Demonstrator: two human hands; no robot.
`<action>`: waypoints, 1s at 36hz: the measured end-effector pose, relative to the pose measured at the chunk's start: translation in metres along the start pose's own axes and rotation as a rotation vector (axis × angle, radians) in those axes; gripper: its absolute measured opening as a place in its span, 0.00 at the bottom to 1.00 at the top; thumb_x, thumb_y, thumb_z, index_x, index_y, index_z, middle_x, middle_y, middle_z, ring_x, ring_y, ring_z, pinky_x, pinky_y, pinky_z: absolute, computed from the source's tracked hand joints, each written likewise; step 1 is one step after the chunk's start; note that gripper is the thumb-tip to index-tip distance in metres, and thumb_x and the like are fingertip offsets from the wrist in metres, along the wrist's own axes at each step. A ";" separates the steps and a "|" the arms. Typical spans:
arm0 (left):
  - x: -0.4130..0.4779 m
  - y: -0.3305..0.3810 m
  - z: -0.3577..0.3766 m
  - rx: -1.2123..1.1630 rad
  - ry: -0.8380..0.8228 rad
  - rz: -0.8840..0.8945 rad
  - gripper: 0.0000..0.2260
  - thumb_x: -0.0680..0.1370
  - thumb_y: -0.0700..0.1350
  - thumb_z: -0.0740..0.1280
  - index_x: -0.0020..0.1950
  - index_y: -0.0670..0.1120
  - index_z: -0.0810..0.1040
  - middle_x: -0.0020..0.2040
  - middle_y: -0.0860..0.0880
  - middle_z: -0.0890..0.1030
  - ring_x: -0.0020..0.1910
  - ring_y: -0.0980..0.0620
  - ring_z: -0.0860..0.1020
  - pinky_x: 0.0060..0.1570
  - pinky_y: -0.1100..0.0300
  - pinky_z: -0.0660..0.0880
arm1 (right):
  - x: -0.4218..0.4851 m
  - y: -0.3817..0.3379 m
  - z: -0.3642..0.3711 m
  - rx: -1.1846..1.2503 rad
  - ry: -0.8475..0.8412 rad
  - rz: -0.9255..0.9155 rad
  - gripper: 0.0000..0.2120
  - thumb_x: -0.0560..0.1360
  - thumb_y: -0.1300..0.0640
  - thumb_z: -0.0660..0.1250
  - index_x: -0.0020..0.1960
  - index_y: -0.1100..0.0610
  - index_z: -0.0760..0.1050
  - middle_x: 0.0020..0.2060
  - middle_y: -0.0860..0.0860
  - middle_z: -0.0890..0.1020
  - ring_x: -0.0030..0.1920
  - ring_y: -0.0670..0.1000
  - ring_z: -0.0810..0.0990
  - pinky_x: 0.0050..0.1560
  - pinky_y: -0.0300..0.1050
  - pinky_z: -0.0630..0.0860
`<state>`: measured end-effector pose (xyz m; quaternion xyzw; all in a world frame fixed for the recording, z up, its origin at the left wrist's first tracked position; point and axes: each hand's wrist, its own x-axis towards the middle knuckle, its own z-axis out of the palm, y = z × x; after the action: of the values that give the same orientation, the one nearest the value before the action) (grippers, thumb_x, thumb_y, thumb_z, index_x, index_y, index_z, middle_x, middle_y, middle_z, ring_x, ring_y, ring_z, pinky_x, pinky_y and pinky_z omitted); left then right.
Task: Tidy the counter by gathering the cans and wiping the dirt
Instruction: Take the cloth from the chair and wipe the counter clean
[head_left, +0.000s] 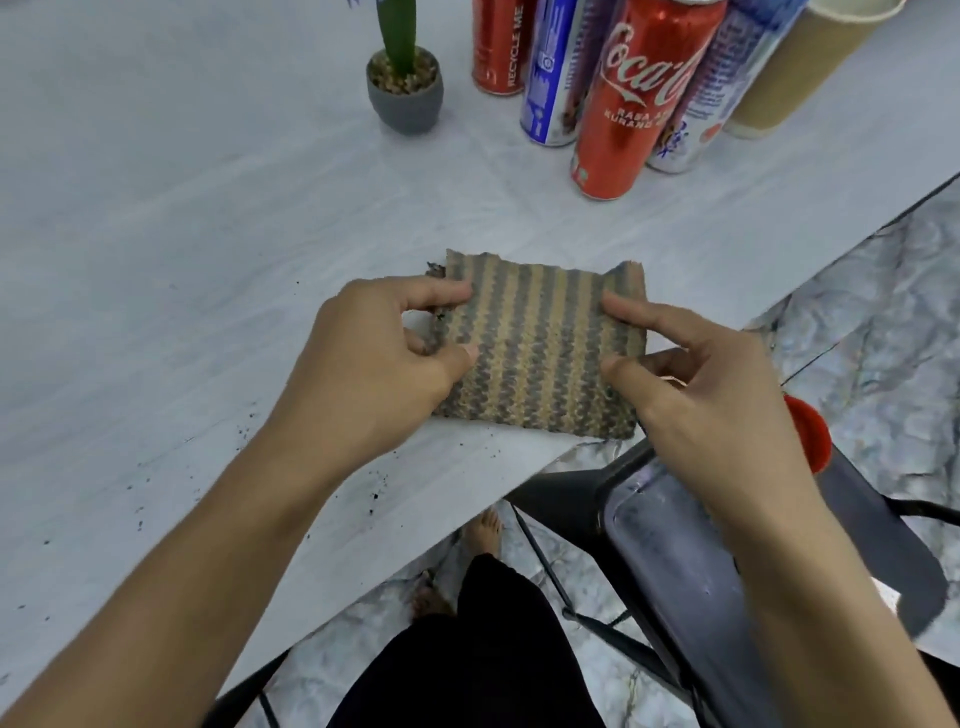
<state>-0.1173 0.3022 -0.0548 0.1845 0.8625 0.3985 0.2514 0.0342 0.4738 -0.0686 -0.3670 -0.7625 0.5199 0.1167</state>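
Our left hand (374, 364) pinches the left edge of the folded grey-and-tan striped woven cloth (540, 343), thumb and forefinger on top and the other fingers curled at its edge. Our right hand (701, 405) lays forefinger and thumb on the cloth's right side, and we cannot tell whether it grips or only presses. The cloth lies flat between the hands on the white marble-patterned counter (156, 234), its near right corner at the counter's edge by the right thumb. The tall red, blue and white drink cans (639, 104) stand bunched well beyond the right hand beside a tan cardboard cup (810, 67), with a small grey pot (405, 93) of green leaves beyond the left hand. The dark specks of dirt (241, 432) lie nearer us than the left hand, alongside the left forearm. Since they lie nearer than the cloth, we judge a push away from us would miss them, and the forearm could smear them. A sweep towards the right-hand edge would likely tip grit onto the dark chair (665, 545) below the right wrist, and a long stroke forward could topple the cans.
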 end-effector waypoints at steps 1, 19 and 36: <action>-0.002 0.001 -0.001 0.060 0.016 0.022 0.18 0.75 0.49 0.76 0.64 0.61 0.81 0.45 0.60 0.84 0.41 0.64 0.82 0.32 0.77 0.70 | -0.002 -0.001 0.001 -0.057 0.019 -0.017 0.18 0.76 0.58 0.72 0.62 0.41 0.82 0.42 0.43 0.85 0.36 0.42 0.82 0.34 0.32 0.75; 0.021 -0.053 -0.089 0.387 0.187 0.276 0.18 0.82 0.54 0.65 0.72 0.56 0.76 0.69 0.59 0.77 0.67 0.61 0.73 0.65 0.64 0.66 | -0.006 -0.036 0.052 -0.622 -0.061 -0.251 0.23 0.85 0.48 0.59 0.76 0.59 0.69 0.77 0.56 0.68 0.78 0.56 0.63 0.76 0.46 0.58; 0.085 -0.139 -0.143 0.692 0.045 0.368 0.28 0.84 0.63 0.48 0.84 0.58 0.53 0.84 0.59 0.50 0.82 0.58 0.44 0.79 0.54 0.42 | 0.004 -0.022 0.099 -0.865 -0.064 -0.136 0.34 0.83 0.34 0.42 0.84 0.47 0.43 0.83 0.50 0.39 0.82 0.56 0.35 0.79 0.64 0.36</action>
<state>-0.2857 0.1762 -0.1076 0.4011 0.9037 0.1267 0.0798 -0.0341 0.4021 -0.0932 -0.3147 -0.9357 0.1548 -0.0374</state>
